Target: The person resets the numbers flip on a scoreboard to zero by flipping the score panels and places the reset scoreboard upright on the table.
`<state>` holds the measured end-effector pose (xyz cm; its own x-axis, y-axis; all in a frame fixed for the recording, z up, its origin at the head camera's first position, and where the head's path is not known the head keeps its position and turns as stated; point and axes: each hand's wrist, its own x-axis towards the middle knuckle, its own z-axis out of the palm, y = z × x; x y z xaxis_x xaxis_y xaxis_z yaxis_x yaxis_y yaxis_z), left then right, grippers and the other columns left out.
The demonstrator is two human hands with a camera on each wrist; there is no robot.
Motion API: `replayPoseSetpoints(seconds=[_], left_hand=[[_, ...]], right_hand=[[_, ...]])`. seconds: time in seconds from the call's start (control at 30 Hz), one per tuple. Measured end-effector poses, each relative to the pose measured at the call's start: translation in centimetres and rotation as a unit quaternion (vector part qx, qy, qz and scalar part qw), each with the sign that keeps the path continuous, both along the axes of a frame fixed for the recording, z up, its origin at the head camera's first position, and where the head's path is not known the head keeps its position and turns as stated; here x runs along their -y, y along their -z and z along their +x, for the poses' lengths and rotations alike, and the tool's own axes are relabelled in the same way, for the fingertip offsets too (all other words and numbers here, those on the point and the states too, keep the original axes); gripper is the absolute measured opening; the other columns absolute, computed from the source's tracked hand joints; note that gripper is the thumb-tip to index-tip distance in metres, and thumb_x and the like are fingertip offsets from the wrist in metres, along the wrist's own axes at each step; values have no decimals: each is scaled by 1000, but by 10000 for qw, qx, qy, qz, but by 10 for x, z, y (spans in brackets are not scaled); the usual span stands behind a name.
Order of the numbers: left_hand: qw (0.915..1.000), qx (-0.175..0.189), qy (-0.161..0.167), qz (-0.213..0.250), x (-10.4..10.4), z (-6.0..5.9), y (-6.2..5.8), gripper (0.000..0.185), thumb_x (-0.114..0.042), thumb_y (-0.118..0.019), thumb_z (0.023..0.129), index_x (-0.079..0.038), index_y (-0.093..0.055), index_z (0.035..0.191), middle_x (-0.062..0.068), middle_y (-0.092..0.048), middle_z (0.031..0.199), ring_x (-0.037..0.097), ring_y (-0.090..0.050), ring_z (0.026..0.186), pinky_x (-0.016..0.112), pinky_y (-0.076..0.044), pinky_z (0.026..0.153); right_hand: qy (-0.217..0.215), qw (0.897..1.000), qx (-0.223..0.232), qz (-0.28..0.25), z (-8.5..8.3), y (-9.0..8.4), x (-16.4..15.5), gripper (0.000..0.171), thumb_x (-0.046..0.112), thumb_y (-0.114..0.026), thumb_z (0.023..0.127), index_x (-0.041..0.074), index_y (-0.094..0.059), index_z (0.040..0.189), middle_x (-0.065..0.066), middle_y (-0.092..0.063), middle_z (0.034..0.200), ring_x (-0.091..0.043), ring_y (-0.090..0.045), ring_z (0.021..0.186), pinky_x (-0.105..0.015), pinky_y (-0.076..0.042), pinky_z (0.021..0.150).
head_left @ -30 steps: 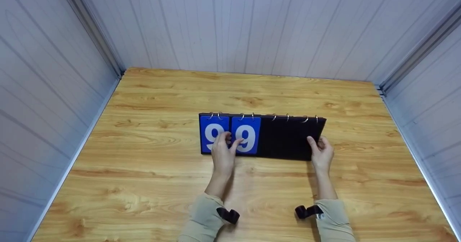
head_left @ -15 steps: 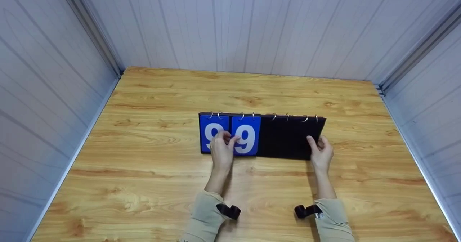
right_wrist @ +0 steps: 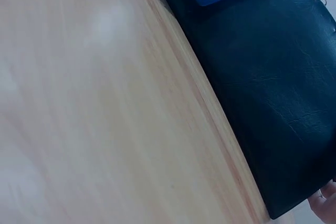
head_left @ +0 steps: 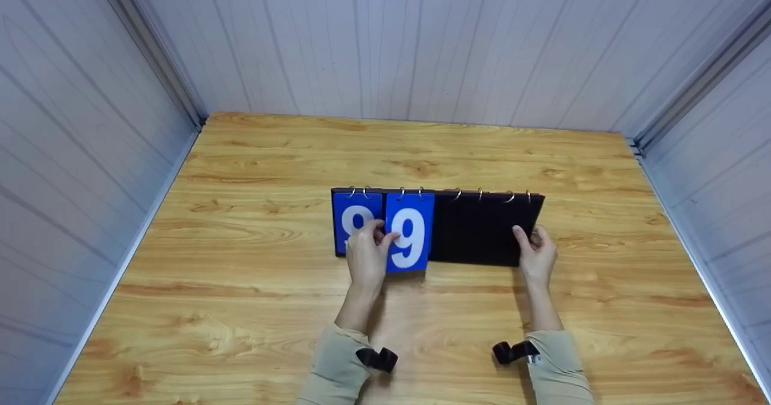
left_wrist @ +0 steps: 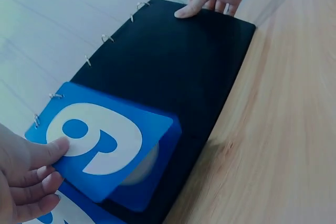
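Note:
A black flip scoreboard (head_left: pixel 476 230) lies flat on the wooden table (head_left: pixel 253 308), with metal rings (head_left: pixel 458 194) along its far edge. Two blue cards showing white 9s hang at its left end. My left hand (head_left: pixel 367 251) pinches the second blue 9 card (head_left: pixel 409 233) by its left edge and lifts it off the board; the left wrist view shows this card (left_wrist: pixel 100 145) raised above another blue card under it. The first 9 card (head_left: pixel 352 221) lies partly behind my fingers. My right hand (head_left: pixel 536 251) grips the board's right front corner, thumb on top (left_wrist: pixel 186 11).
Grey panelled walls (head_left: pixel 72 170) close in the table on the left, back and right. Bare wood (right_wrist: pixel 105 129) spreads in front of the board and behind it. Black straps (head_left: pixel 512 352) sit on both beige sleeves.
My left hand has gone from touching the second 9 card to pinching its edge and lifting it toward me. The right hand and the board have stayed put.

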<state>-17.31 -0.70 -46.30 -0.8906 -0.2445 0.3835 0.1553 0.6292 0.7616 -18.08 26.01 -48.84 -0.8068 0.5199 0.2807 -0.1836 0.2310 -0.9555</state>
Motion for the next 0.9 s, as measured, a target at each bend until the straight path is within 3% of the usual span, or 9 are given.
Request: replayPoseSetpoints(seconds=[0.1, 0.2, 0.27, 0.4, 0.5, 0.57, 0.67, 0.8, 0.9], left_hand=[[9986, -45, 326, 418, 0, 6, -1, 39, -15, -73, 72, 1, -58, 104, 1, -57, 65, 11, -52, 56, 24, -44, 51], [9907, -135, 785, 1103, 2, 11, -2, 40, -11, -69, 77, 1, -52, 112, 3, -58, 69, 12, -53, 61, 23, -46, 55], [9795, -297, 1121, 1647, 3, 14, -3, 32, -7, -63, 82, 2, -52, 111, 6, -59, 75, 15, -55, 65, 24, -47, 58], [9459, -693, 1816, 2597, 5, 19, -5, 17, 7, -52, 85, 10, -58, 101, 18, -61, 88, 25, -58, 81, 27, -50, 71], [9290, -857, 2131, 2901, 5, 24, -15, 17, 17, -51, 81, 15, -59, 96, 23, -58, 94, 29, -58, 88, 30, -48, 78], [9270, -916, 2156, 2930, 5, 27, -22, 19, 19, -54, 77, 15, -59, 95, 24, -58, 94, 29, -57, 88, 30, -48, 79], [9325, -1192, 1997, 2763, 4, 28, -33, 19, 20, -57, 73, 14, -62, 91, 21, -58, 90, 27, -56, 84, 28, -48, 76], [9382, -1920, 1794, 2255, 7, 13, -30, 17, 18, -61, 71, 6, -67, 81, 18, -58, 89, 27, -54, 85, 27, -45, 76], [9337, -2353, 1848, 1967, 10, -2, -30, 14, 15, -64, 71, 3, -68, 80, 15, -62, 89, 25, -56, 87, 29, -45, 78]], right_hand=[[12, 10000, 28, 77, 0, -1, 2, 19, 0, -64, 79, -15, -57, 86, -16, -60, 69, -2, -55, 58, -11, -42, 54], [80, 9997, 117, 184, 1, -1, 3, 19, 2, -65, 79, -14, -57, 86, -17, -60, 69, -1, -54, 57, -11, -42, 55], [123, 9995, 163, 252, 1, 0, 2, 19, 2, -65, 79, -13, -57, 86, -17, -61, 69, 0, -54, 57, -10, -41, 54], [116, 9995, 171, 246, -4, 10, -4, 19, 4, -66, 79, -12, -57, 86, -16, -61, 68, -1, -54, 57, -10, -41, 53], [139, 9994, 218, 217, -8, 21, -10, 20, 6, -67, 79, -11, -58, 86, -9, -61, 66, 0, -55, 57, -11, -42, 53], [198, 9993, 242, 209, -11, 26, -11, 21, 8, -67, 78, -9, -59, 86, -4, -61, 65, 0, -54, 56, -11, -42, 53], [235, 9990, 269, 257, -12, 28, -11, 21, 9, -67, 79, -8, -59, 87, 0, -60, 64, 1, -54, 56, -12, -42, 53], [192, 9992, 285, 192, -13, 28, -10, 22, 10, -66, 79, -9, -58, 89, 2, -60, 65, 2, -54, 57, -12, -44, 55], [164, 9996, 216, 111, -12, 25, -10, 22, 8, -67, 79, -10, -58, 88, 3, -59, 63, 1, -54, 56, -12, -43, 54]])
